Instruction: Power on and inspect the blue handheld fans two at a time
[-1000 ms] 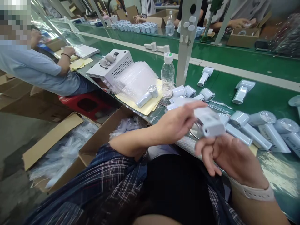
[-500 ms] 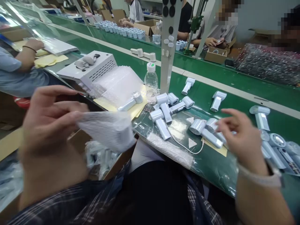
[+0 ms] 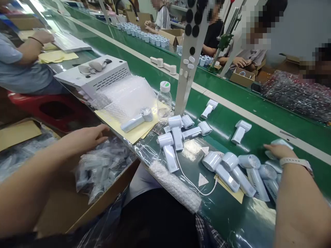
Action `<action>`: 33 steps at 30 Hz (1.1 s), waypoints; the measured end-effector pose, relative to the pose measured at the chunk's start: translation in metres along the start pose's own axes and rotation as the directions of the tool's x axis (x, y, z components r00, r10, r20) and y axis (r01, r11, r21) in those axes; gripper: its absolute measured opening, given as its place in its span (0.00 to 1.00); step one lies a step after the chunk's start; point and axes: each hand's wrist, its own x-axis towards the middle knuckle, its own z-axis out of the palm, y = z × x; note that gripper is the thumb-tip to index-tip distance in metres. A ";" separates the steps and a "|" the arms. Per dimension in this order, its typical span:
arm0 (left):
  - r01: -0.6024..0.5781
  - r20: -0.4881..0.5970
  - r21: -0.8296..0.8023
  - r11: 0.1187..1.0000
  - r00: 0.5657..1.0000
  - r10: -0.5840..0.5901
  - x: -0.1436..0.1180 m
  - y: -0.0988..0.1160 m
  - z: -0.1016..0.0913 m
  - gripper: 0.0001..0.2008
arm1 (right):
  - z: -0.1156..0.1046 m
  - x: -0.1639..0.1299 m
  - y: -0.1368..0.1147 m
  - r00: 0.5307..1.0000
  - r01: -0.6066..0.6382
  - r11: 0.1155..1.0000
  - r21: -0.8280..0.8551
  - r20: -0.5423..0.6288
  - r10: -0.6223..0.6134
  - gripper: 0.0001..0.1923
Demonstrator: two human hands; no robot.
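My left hand (image 3: 94,136) reaches over an open cardboard box (image 3: 103,191), its fingers extended and slightly apart, with nothing visible in them. Below it, several bagged pale-blue handheld fans (image 3: 97,168) fill part of the box. My right hand (image 3: 279,151) is stretched out over the green belt, at a pale-blue handheld fan (image 3: 283,143) whose head shows beyond the hand. Most of its fingers are hidden, so its grip cannot be made out. More handheld fans (image 3: 240,181) lie in a cluster nearer me, beside this wrist.
A bubble-wrap roll (image 3: 176,186) lies along the table edge, near a white cable (image 3: 192,187). A plastic bottle (image 3: 164,103) stands by the white post (image 3: 186,69). Bubble-wrap bags (image 3: 129,96) lean against a white machine (image 3: 95,77). Other people sit around the line.
My left hand has let go of the wrapped fan it held and moved lower, over the box. My right hand has reached forward and right, from the near cluster to a farther fan.
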 end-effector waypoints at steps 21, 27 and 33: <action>0.296 0.158 -0.892 -0.341 0.912 0.379 0.042 0.378 0.139 0.41 | -0.020 -0.186 -0.204 0.982 0.190 0.911 0.367 -0.076 -0.175 0.34; 0.603 0.339 -0.760 -0.244 0.687 0.643 0.038 0.364 0.129 0.47 | 0.004 -0.227 -0.182 0.964 -0.198 0.771 0.605 -0.024 0.266 0.29; 0.530 0.274 -0.781 -0.330 0.766 0.582 0.036 0.347 0.127 0.46 | 0.055 -0.228 -0.216 0.939 -0.317 0.925 0.210 0.208 0.274 0.07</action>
